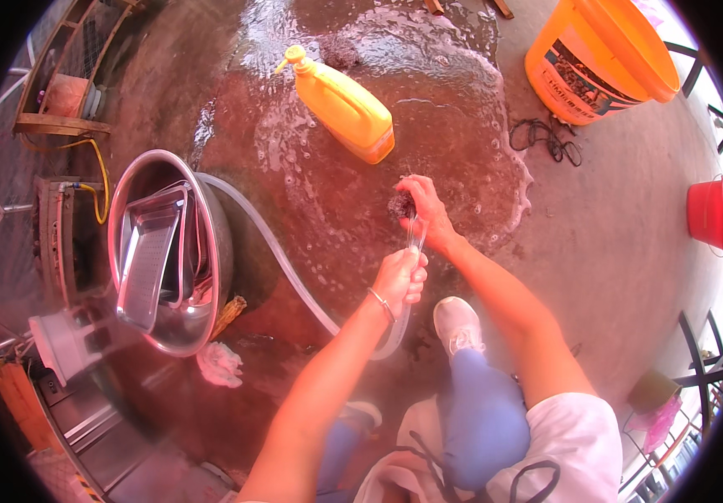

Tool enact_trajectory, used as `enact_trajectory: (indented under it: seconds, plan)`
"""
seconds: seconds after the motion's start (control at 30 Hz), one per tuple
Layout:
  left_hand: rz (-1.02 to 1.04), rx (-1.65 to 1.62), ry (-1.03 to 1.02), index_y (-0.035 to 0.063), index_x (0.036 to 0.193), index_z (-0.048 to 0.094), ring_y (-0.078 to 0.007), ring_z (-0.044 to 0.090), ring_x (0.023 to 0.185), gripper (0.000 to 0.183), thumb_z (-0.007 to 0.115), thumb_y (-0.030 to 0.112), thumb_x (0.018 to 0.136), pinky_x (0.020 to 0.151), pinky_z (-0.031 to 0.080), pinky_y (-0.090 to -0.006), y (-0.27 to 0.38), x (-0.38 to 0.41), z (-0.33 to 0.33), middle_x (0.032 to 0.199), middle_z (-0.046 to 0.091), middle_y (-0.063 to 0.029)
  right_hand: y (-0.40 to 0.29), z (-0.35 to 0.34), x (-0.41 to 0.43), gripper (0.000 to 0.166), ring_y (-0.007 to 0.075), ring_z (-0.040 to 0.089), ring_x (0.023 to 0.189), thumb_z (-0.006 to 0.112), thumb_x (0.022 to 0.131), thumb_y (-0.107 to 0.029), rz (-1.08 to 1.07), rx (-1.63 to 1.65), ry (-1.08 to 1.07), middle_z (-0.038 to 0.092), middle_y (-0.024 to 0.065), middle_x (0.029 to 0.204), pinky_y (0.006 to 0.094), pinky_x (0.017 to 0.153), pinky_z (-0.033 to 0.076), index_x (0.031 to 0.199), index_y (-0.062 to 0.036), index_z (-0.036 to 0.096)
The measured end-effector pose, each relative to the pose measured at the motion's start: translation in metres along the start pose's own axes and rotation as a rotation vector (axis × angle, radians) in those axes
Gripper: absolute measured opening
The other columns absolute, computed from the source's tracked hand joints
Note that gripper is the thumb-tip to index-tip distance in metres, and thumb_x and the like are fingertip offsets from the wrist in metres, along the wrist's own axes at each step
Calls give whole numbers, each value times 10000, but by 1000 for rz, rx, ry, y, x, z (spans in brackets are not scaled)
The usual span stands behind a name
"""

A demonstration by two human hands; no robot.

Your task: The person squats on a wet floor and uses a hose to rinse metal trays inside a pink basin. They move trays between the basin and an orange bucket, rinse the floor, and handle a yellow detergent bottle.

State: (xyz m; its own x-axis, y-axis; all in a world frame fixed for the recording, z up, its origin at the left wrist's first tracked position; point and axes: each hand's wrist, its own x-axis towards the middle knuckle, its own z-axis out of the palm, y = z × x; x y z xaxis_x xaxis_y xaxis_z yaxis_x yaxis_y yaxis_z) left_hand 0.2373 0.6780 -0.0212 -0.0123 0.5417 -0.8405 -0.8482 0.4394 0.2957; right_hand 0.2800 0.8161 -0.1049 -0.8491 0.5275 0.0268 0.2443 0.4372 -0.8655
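My left hand (401, 275) is closed around a clear plastic hose (276, 251) near its end. Water (416, 231) appears to run from there onto my right hand (427, 207). In that right hand I hold a dark scouring pad (401, 205), pinched between curled fingers and thumb. Beyond both hands a yellow pump jug (349, 113) stands on the wet floor. The hose loops below my left wrist, then runs up and left to a large metal basin (226, 251). Tilted inside the basin are metal trays (148, 264), one of them perforated.
Water and suds (462, 100) cover the concrete floor ahead. Dark cord (547, 141) lies near an orange bucket (594, 69), upper right. A red bucket (709, 214) stands at far right. A crumpled white cloth (220, 364) lies by the basin. Wooden-framed shelving (63, 122) is at upper left.
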Motion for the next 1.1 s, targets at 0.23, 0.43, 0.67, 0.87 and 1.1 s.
enact_trajectory:
  seconds: [0.23, 0.43, 0.67, 0.87, 1.1]
  plan:
    - [1, -71, -19, 102, 867, 477, -55, 319, 456, 220, 456, 315, 918, 384, 266, -200, -5, 6, -4, 617, 385, 30, -1, -10, 9, 562, 347, 512, 920, 682, 627, 4, 42, -13, 39, 428, 139, 1110, 404, 782, 463, 1126, -117, 455]
    - [33, -64, 11, 103, 870, 481, -53, 312, 451, 219, 464, 317, 918, 381, 257, -198, 6, 8, 5, 618, 383, 32, 28, 3, 9, 372, 282, 574, 844, 617, 779, -221, 440, 502, -78, 537, 131, 989, 389, 758, 480, 1094, -70, 487]
    - [64, -80, 91, 98, 857, 482, -57, 307, 442, 197, 445, 282, 918, 370, 245, -202, -7, 8, 2, 602, 375, 27, 18, 0, 11, 255, 226, 626, 840, 536, 855, -249, 852, 1505, 51, 626, 83, 947, 441, 695, 528, 1054, -91, 519]
    - [156, -117, 217, 102, 839, 469, -63, 306, 415, 246, 410, 319, 939, 354, 249, -212, -62, 1, -32, 579, 377, 24, 38, -13, -8, 233, 194, 626, 760, 558, 851, -274, 877, 1459, 217, 627, 70, 965, 341, 613, 524, 1014, -108, 546]
    - [197, -61, 300, 91, 802, 474, -56, 331, 394, 267, 398, 306, 941, 331, 260, -210, -122, 3, -46, 548, 383, 25, 42, -15, -30, 230, 186, 617, 751, 563, 851, -302, 917, 1474, 245, 626, 59, 992, 328, 594, 509, 994, -125, 533]
